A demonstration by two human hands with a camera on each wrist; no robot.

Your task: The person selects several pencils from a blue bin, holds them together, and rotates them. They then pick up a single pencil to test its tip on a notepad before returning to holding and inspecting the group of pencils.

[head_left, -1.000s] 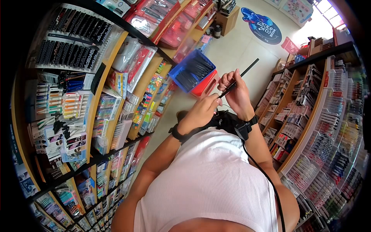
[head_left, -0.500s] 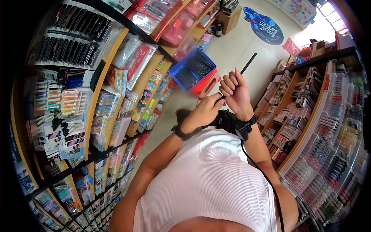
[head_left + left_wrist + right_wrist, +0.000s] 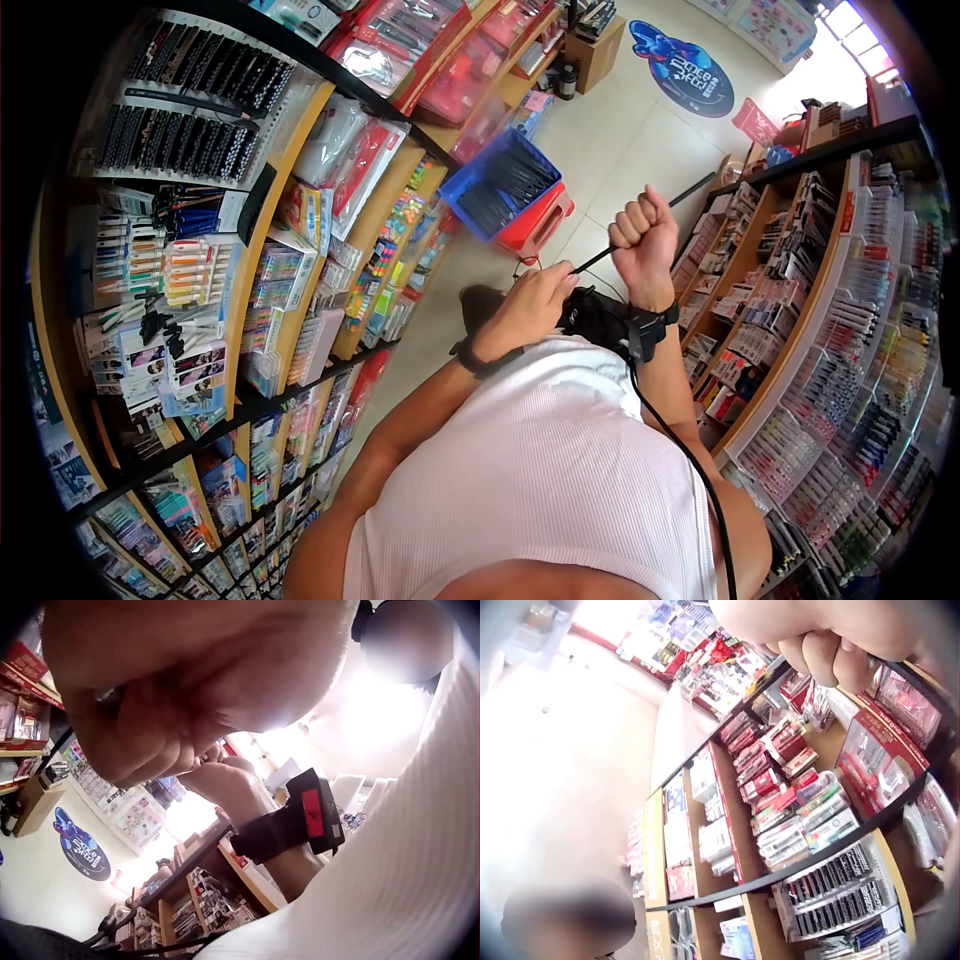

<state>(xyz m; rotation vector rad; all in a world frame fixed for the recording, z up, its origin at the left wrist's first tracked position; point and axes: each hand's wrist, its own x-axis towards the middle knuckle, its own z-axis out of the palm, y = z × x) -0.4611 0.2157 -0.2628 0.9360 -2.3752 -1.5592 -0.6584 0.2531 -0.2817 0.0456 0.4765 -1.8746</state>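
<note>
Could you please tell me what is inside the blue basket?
The blue basket holds many thin black sticks lying in a heap. They cover much of its bottom, so I cannot see whether anything else lies beneath them.

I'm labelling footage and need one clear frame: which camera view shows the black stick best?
The head view, because the black stick shows on both sides of the right hand. I cannot make it out in the left wrist or right wrist view.

Black rod (image 3: 693,189) perhaps plastic, plastic crate (image 3: 526,207), ribbed cloth top (image 3: 550,450)
</note>
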